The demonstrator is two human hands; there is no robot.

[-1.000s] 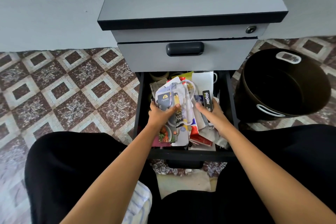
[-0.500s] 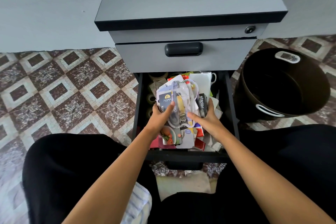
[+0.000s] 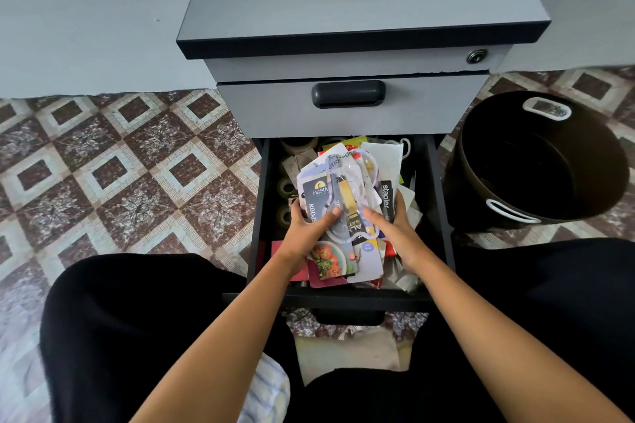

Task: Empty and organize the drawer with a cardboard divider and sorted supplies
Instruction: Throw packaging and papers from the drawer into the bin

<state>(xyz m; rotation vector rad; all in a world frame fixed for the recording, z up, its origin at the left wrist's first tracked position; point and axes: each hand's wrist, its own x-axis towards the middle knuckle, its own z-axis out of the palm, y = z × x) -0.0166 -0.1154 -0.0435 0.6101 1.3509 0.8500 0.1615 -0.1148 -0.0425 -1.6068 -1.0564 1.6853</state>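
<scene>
Beside packets (image 3: 338, 196), half-hidden tape rolls (image 3: 285, 186).

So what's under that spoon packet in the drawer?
A pile of packets and papers, gripped by the left hand and the right hand, with a stapler box. What lies deeper, and the floor of the drawer, is covered.

I read "MAMA" and "SPOON" on the spoon card (image 3: 318, 196), and "stapler" on the black pack (image 3: 385, 197) just right of it.

Open black drawer (image 3: 261, 209) w/ packet pile (image 3: 343, 203)
</scene>
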